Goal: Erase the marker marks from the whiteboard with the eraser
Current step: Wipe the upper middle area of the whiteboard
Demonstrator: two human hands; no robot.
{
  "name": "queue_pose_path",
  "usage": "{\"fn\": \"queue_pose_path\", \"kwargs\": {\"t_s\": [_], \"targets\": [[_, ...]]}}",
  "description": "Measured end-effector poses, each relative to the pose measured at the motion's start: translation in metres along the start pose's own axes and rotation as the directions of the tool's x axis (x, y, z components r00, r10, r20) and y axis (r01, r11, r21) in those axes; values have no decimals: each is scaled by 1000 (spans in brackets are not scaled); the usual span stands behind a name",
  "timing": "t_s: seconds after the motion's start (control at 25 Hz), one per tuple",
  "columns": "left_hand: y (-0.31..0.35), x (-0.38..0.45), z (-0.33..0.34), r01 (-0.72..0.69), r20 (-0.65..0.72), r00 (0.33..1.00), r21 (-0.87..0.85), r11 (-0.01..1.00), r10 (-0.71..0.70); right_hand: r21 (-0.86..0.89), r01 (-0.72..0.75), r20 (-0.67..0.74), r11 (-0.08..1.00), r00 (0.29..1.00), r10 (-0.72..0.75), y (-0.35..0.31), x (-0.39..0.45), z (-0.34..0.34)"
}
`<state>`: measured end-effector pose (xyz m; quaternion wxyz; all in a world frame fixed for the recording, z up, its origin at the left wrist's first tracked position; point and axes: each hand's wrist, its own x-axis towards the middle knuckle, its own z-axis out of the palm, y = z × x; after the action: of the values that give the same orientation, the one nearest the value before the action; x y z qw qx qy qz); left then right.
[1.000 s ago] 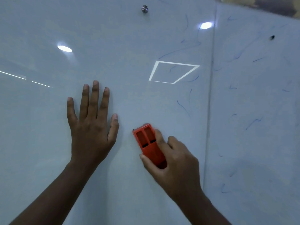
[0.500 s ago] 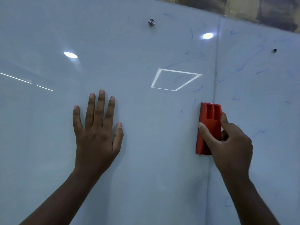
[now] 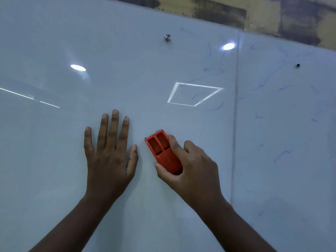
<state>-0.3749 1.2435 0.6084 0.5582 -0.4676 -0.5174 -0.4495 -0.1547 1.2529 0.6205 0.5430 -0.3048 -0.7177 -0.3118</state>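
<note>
The orange eraser (image 3: 163, 151) is gripped in the right hand (image 3: 190, 168), left hand (image 3: 109, 153) laid flat — whiteboard (image 3: 54, 160) clean nearby, blue marker marks (image 3: 281, 155) judged outstanding rightward.

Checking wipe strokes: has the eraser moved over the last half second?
Yes. The eraser went left and down, away from the panel seam, to beside the left hand.

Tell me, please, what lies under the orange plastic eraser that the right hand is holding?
The orange plastic eraser, gripped by the right hand, lies against the glossy whiteboard. Bare board shows around it. Whether any blue marker marks remain beneath it is hidden by its body.
</note>
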Motion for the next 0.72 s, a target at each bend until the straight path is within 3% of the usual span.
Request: {"fn": "queue_pose_path", "kwargs": {"t_s": [0.16, 0.28, 0.48, 0.72], "targets": [[-6, 8, -4, -56, -19, 998, 35, 998, 56, -22, -5, -17, 1000, 1000, 5, 16, 16, -9], [-16, 24, -5, -141, -37, 989, 24, 990, 142, -7, -143, -77, 990, 987, 142, 45, 37, -23], [-32, 65, -1, -211, -71, 975, 20, 977, 212, 109, -402, -168, 909, 894, 415, 100, 43, -43], [-31, 133, 8, -169, -98, 981, 9, 986, 169, 191, -471, -314, 861, 802, 508, 86, 67, -26]]}}
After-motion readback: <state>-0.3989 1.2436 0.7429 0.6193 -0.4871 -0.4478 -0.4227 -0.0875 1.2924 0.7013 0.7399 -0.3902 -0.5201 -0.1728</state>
